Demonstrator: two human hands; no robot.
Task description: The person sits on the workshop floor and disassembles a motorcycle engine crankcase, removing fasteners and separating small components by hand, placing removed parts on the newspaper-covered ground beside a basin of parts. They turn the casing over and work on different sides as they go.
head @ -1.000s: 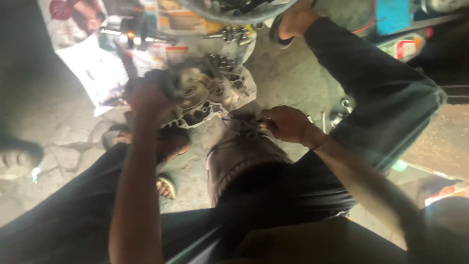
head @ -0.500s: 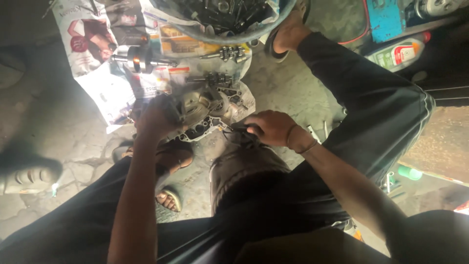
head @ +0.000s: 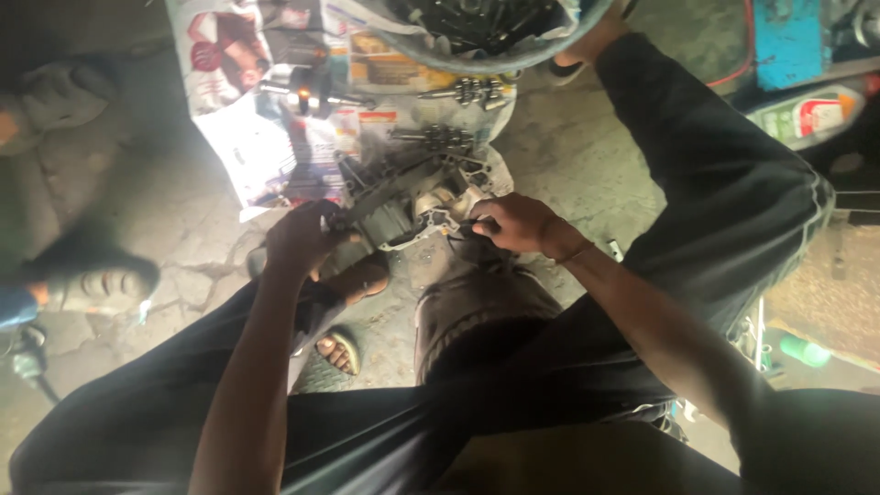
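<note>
Step now looks like: fixing grey metal engine part (head: 403, 206), held low over floor (head: 183, 229), just in front of newspaper (head: 266, 137) and bowl of parts (head: 477, 37)

Left hand (head: 302, 238) wrapped tight round part's left end

Right hand (head: 513, 223) fingers curled shut on right edge, pinching small dark bit, cannot tell what

Next move likely needs steady hold, gentle pull

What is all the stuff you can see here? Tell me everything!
Engine casing: one, grey metal, on the floor between both hands.
Newspaper sheets: several, white with colour prints, spread on the floor.
Loose metal parts: a few, grey, on the paper.
Bowl: one, bluish rim, full of dark parts, top edge.
Bottle: one, pale with red, upper right.
Blue box: one, top right.
Left hand: grips the casing's left side.
Right hand: on the casing's right side.
</note>
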